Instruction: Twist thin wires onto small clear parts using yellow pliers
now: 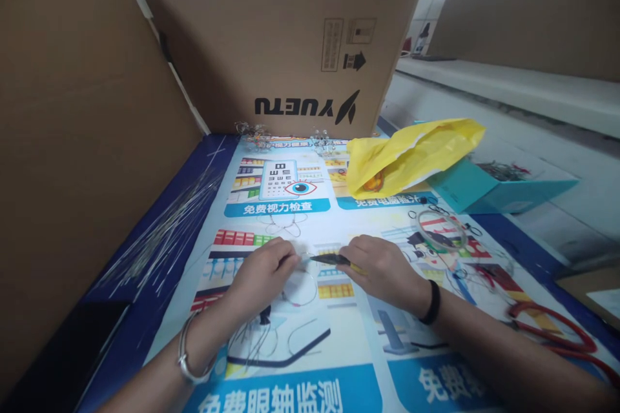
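I have the right hand (380, 266) clasping pliers (330, 259) parallel to the far edge of the surface (349, 222), tips just beside wire (306, 257) the left hand (265, 271) pinches.

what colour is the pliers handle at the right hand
Yellow, where the pliers handle shows; best in the head view.

Dim, diffuse light; left cardboard (82, 116) shadowed; edges stretched, details soft.
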### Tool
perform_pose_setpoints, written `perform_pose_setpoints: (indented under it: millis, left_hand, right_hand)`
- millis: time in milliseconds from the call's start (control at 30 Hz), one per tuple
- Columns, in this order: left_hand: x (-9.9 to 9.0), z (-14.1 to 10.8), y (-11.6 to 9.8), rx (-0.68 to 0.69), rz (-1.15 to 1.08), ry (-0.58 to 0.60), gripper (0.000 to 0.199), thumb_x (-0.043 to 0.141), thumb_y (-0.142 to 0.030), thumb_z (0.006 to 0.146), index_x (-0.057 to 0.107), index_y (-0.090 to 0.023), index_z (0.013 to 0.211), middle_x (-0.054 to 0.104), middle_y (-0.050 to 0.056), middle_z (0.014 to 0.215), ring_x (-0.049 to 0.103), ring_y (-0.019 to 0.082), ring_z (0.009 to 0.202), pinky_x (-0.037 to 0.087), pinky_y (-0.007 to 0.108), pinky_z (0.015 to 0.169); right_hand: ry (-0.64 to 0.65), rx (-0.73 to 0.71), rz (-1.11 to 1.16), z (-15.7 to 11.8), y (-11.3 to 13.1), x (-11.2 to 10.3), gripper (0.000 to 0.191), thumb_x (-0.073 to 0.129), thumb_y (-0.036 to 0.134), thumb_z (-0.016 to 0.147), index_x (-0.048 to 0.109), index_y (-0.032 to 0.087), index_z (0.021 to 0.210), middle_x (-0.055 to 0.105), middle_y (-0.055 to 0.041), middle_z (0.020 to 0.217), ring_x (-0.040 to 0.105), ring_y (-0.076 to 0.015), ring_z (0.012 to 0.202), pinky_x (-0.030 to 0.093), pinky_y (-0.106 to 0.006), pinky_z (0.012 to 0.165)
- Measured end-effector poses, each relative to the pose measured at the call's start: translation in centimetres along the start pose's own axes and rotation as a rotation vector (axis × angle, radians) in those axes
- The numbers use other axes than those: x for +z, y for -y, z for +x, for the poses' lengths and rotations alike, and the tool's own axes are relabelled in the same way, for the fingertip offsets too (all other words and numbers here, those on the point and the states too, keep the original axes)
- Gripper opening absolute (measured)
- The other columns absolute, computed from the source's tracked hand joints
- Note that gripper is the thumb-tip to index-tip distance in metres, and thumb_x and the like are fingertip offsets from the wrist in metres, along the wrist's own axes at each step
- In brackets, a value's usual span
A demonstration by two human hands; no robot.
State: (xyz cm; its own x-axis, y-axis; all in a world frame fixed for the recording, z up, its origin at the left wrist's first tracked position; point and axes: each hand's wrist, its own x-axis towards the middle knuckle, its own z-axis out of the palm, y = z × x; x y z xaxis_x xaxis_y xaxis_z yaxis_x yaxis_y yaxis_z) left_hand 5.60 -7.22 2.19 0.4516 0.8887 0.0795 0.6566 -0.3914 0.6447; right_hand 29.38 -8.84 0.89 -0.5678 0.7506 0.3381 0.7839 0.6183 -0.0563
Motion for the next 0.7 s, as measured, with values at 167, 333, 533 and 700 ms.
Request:
perform_pose_setpoints:
  millis: [167, 333, 533, 700]
  left_hand:
    - [-0.06, 0.01, -0.09, -0.086, -0.115, 0.007, 0.025, 0.04, -0.029, 0.084, 0.044, -0.02, 0.061, 0.049, -0.002, 0.061, 0.046, 0.014, 0.061, 0.032, 0.025, 0.056]
    - [-0.34, -0.01, -0.44, -0.214, -0.409, -0.022, 0.025, 0.037, -0.03, 0.087, 0.055, -0.018, 0.075, 0.061, 0.001, 0.071, 0.055, 0.016, 0.072, 0.038, 0.026, 0.067]
    - [0.03, -0.1, -0.54, -0.277, -0.638, 0.025, 0.029, 0.037, -0.036, 0.088, 0.055, -0.017, 0.077, 0.064, 0.004, 0.07, 0.056, 0.014, 0.063, 0.036, 0.022, 0.054]
    - [0.38, -0.13, -0.4, -0.271, -0.6, 0.004, 0.028, 0.04, -0.036, 0.088, 0.055, -0.017, 0.073, 0.063, 0.003, 0.067, 0.054, 0.012, 0.059, 0.035, 0.021, 0.052]
  right_hand:
    - [0.01, -0.012, -0.015, 0.1, 0.08, -0.13, 0.015, 0.051, 0.031, 0.085, 0.059, 0.018, 0.082, 0.058, -0.0036, 0.075, 0.051, -0.0156, 0.073, 0.034, -0.025, 0.064]
    - [-0.062, -0.021, 0.038, 0.11, 0.14, -0.2, 0.014, 0.05, 0.029, 0.085, 0.059, 0.017, 0.083, 0.058, -0.005, 0.077, 0.051, -0.016, 0.075, 0.037, -0.026, 0.066]
    - [-0.088, -0.025, 0.075, 0.07, 0.13, -0.11, 0.013, 0.05, 0.027, 0.085, 0.058, 0.017, 0.083, 0.058, -0.0047, 0.076, 0.051, -0.0155, 0.073, 0.038, -0.026, 0.066]
    - [-0.091, -0.029, 0.058, -0.02, 0.08, 0.08, 0.014, 0.049, 0.028, 0.086, 0.058, 0.018, 0.083, 0.058, -0.0049, 0.076, 0.051, -0.0158, 0.073, 0.038, -0.026, 0.065]
